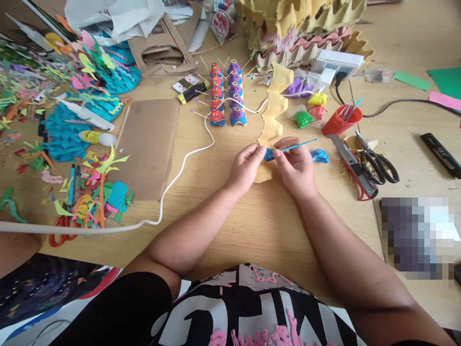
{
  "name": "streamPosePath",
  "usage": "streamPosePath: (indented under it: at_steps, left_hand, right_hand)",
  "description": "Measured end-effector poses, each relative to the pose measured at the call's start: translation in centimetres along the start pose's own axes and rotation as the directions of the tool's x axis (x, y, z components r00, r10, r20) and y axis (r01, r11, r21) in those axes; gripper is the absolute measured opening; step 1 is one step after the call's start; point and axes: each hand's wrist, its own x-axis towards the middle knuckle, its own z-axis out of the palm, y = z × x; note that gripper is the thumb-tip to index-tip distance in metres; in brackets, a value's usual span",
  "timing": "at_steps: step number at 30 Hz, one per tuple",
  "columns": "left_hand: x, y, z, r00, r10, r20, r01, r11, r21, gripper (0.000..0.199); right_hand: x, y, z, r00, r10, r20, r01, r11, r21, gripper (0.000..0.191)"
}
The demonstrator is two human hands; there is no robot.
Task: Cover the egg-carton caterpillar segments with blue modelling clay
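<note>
Two hands meet at the strip (275,106): the left hand (247,168) pinches its blue clay (268,154), the right hand (297,168) pinches a stick (301,144). Pressing too hard could tear the clay or dent the strip. Farther off, a cord (118,229) seemingly crosses the figures (236,115); a tug might topple them.

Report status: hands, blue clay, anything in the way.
Left grip: closed at blue clay, over yellow carton strip. Right grip: closed on thin blue tool. White cord: nearby, touching neither grip.

Bumpy carton strip (272,128) — mostly yellow
</note>
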Motion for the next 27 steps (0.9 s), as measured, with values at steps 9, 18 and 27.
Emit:
streamPosePath:
  at_steps: [9,18,27]
  left_hand:
    - [-0.1,-0.3,-0.2,0.999,0.038,0.002,-0.038,0.996,0.085,0.067]
    - [-0.2,-0.1,-0.2,1.0,-0.011,-0.017,0.012,0.997,0.08,0.07]
    - [-0.3,-0.1,-0.2,1.0,0.005,-0.006,-0.004,0.992,0.124,0.068]
  right_hand:
    - [0.5,-0.8,0.1,0.998,0.057,0.018,-0.059,0.992,0.113,0.047]
    - [0.4,-0.8,0.1,0.998,0.068,0.004,-0.068,0.996,0.059,0.045]
    - [0.6,-1.1,0.0,0.996,0.09,0.007,-0.09,0.992,0.09,0.05]
